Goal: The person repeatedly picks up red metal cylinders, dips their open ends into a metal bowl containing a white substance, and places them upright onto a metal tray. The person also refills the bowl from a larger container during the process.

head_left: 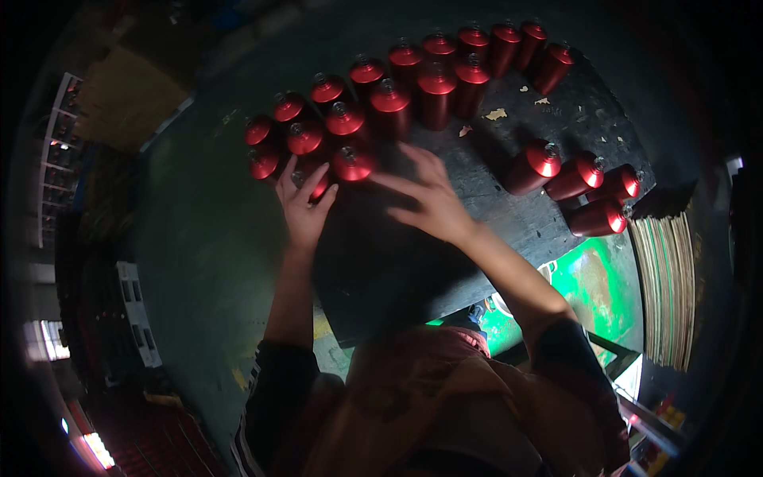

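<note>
Red metal bottles with sloping shoulders and narrow necks stand grouped along the far side of a dark table (381,270). My left hand (304,219) has its thumb and fingers around a red bottle (320,188) at the near left end of the group. Close to the right of it stands another red bottle (354,164). My right hand (435,205) hovers just right of that bottle, fingers spread and slightly blurred, with nothing in it.
Several more red bottles (531,168) stand at the table's right side, some seeming tilted by the lens. Pale flakes (496,114) lie on the tabletop. A stack of thin sheets (666,290) is beyond the right edge. Green floor (592,290) shows below.
</note>
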Demonstrator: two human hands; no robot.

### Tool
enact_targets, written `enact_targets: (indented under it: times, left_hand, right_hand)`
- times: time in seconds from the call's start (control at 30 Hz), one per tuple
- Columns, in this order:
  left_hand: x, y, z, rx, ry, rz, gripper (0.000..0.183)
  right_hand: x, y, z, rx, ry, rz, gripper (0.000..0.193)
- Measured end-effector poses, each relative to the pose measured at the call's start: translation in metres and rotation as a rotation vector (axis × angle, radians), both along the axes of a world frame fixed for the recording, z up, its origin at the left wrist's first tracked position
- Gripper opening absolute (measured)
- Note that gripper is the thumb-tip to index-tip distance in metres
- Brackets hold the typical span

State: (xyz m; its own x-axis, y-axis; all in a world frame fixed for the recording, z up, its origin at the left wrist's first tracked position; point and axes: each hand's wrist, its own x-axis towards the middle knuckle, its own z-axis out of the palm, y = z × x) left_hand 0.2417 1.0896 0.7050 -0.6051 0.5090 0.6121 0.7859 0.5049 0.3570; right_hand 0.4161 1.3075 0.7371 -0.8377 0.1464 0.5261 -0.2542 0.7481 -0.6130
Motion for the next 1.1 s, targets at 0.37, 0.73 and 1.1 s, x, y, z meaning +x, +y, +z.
enact_targets:
  times: [0.37, 0.73, 1.1]
  left_hand:
    - [-0.024, -0.032, -0.011, 0.177, -0.108, -0.185, 0.044]
    - [0.164, 0.063, -0.02, 0.375, -1.949, -0.76, 0.057]
    - [0.371, 0.261, -0.164, -0.586, -0.905, -1.542, 0.044]
  right_hand:
    - [-0.072, -0.023, -0.032, 0.02, -0.057, -0.09, 0.044]
    - [0.333, 0.042, -0.079, -1.201, 0.034, -0.558, 0.042]
    - [0.487, 0.077, -0.225, -2.085, 0.392, -0.393, 0.046]
